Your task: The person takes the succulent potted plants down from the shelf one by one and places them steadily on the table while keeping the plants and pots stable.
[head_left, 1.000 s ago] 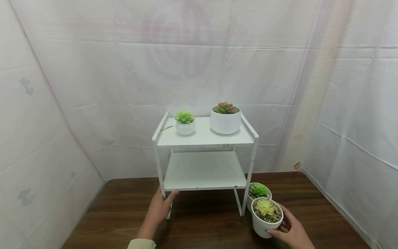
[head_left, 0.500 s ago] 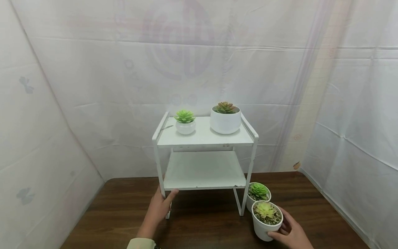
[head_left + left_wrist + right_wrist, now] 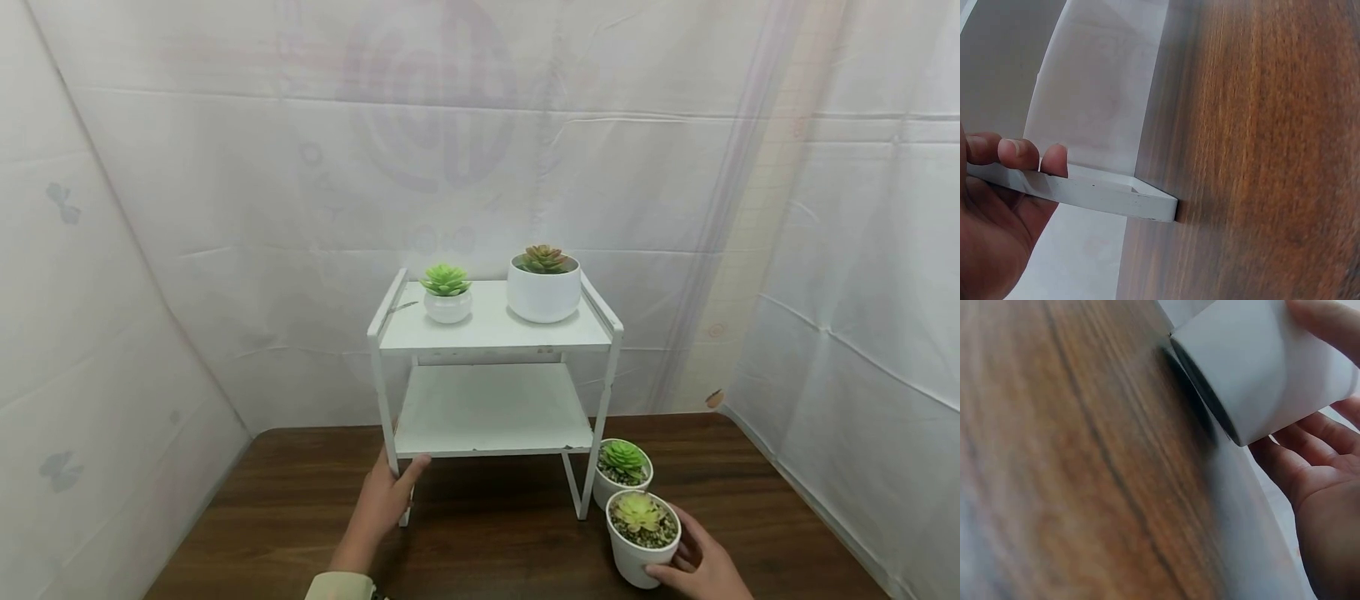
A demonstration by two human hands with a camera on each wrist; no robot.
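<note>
Dark wooden table [image 3: 300,508] beneath white rack [image 3: 495,408] and, seemingly, green potted succulent [image 3: 624,461].

High head view, close wrist views

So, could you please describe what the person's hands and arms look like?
Both are bare, without gloves: the left hand and the right hand. A pale yellow-green cloth sleeve shows on the left side, ending short of the hand. On the right, no clothing is in view.

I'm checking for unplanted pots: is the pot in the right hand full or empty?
Full: the head view shows a yellow-green succulent set in gravel inside the white pot held by the right hand.
</note>
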